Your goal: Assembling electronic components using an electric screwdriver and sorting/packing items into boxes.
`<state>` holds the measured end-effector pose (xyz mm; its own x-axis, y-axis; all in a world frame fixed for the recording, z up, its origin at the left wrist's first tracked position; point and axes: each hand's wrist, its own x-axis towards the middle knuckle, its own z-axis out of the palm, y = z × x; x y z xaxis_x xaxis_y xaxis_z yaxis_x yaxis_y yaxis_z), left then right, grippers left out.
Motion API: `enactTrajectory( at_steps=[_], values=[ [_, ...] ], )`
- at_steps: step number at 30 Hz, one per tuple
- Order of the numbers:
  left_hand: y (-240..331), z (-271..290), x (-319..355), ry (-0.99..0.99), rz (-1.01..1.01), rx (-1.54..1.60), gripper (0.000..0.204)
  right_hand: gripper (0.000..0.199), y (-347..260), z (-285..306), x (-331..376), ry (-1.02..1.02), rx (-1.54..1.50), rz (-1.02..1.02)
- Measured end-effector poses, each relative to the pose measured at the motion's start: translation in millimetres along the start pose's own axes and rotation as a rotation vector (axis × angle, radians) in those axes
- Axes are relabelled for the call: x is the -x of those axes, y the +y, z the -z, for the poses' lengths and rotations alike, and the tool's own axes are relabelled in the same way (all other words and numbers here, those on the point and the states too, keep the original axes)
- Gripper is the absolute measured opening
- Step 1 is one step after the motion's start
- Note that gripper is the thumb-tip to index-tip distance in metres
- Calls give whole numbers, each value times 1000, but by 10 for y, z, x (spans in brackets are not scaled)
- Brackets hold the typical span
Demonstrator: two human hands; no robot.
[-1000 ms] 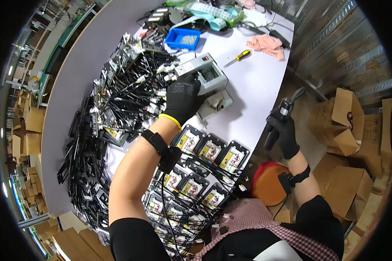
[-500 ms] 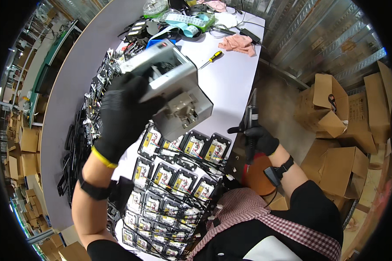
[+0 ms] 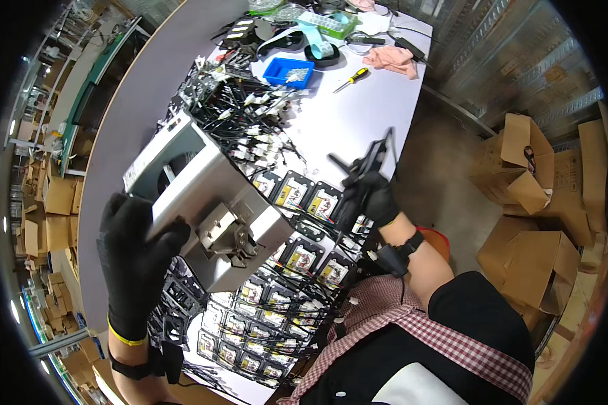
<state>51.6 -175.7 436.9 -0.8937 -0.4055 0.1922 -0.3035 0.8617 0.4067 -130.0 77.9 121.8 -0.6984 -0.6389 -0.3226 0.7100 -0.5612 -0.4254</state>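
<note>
In my left hand [image 3: 134,246], gloved in black, is a silver sheet-metal housing [image 3: 226,179], tilted over the table. Its upper side has a large opening, and a small metal latch-like bracket [image 3: 226,229] sits on the end facing me. My right hand [image 3: 375,197], also gloved, is closed around a black handheld tool [image 3: 349,210] that looks like an electric screwdriver. One finger sticks out to the left, and motion blurs the tool. Rows of black square modules [image 3: 302,260] with yellow labels and wires lie below both hands, partly hidden by the housing.
Black cables with white connectors [image 3: 240,108] are heaped beyond the housing. A blue tray [image 3: 269,71] of small parts, a yellow-handled screwdriver [image 3: 359,73] and a pink cloth [image 3: 390,59] lie farther off. Cardboard boxes [image 3: 528,260] stand right of the table.
The housing has come nearer and to the left with my left hand, uncovering the blue tray. My right hand has moved left and up, bringing the tool over the table edge.
</note>
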Motion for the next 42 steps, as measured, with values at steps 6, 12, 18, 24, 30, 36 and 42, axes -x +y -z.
enactTrajectory(
  at_steps=[6,12,18,24,30,36,42],
  values=[
    [-505,-34,419,-6,171,75,26,43,-530,-106,-109,-65,49,-77],
    [-688,-132,547,22,226,10,27,60,-272,-421,-806,-235,196,-264],
    [-744,-114,742,17,279,25,28,12,550,-793,-1958,-375,-9,-372],
    [-722,-72,776,44,315,51,28,23,484,-1211,-2217,-215,30,-172],
    [-1094,-135,973,114,275,4,24,31,506,-2074,-1914,-514,330,-71],
    [-1865,-561,1133,137,104,-174,30,38,705,-2136,-1911,-652,677,-142],
    [-2389,-942,1322,185,150,-290,32,41,1122,-1916,-1910,-612,765,-236]
  ],
)
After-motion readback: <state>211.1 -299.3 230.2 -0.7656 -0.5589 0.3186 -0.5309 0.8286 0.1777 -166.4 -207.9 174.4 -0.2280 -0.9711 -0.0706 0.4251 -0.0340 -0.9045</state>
